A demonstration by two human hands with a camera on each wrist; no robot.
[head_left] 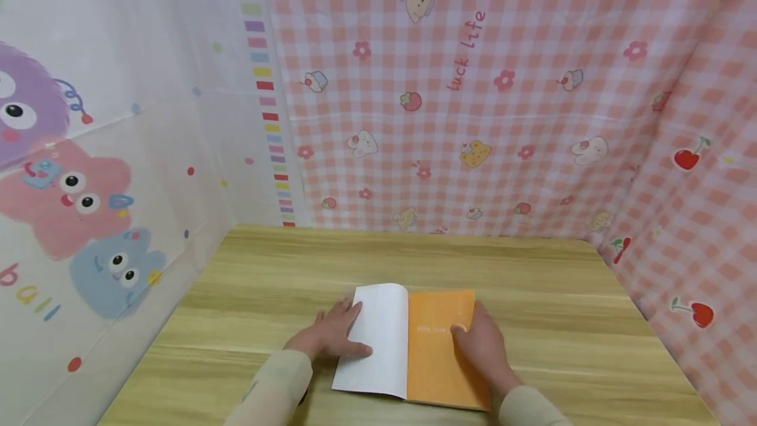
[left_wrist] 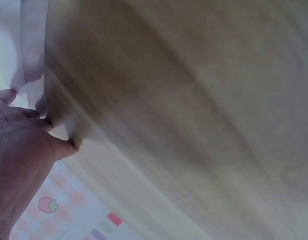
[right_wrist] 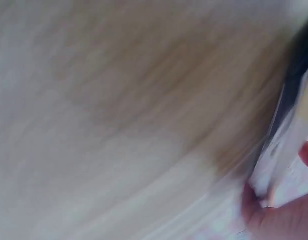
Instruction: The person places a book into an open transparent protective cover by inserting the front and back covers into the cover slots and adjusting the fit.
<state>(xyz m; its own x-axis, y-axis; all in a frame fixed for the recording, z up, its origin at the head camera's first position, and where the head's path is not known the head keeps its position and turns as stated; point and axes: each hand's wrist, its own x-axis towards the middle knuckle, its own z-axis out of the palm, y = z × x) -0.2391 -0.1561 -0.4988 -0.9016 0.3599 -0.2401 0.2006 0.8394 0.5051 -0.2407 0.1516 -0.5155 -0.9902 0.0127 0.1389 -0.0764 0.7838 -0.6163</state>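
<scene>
An open book (head_left: 434,370) lies on the wooden table, with a blank white left side (head_left: 383,340) and an orange right page bearing small pale print. My left hand (head_left: 337,334) rests at the outer edge of the white side, fingers spread and thumb lying on the paper. In the left wrist view that hand (left_wrist: 23,145) has its fingers extended along the sheet's edge. My right hand (head_left: 486,347) grips the book's right edge, thumb on the orange page. The right wrist view is blurred; there the right hand (right_wrist: 284,220) holds the book's thick side.
The wood-grain table (head_left: 284,261) extends around the book. Behind it hangs a pink checked cloth (head_left: 437,123). A white cloth with cartoon figures (head_left: 171,117) borders the left, and more checked cloth with cherries (head_left: 704,215) borders the right.
</scene>
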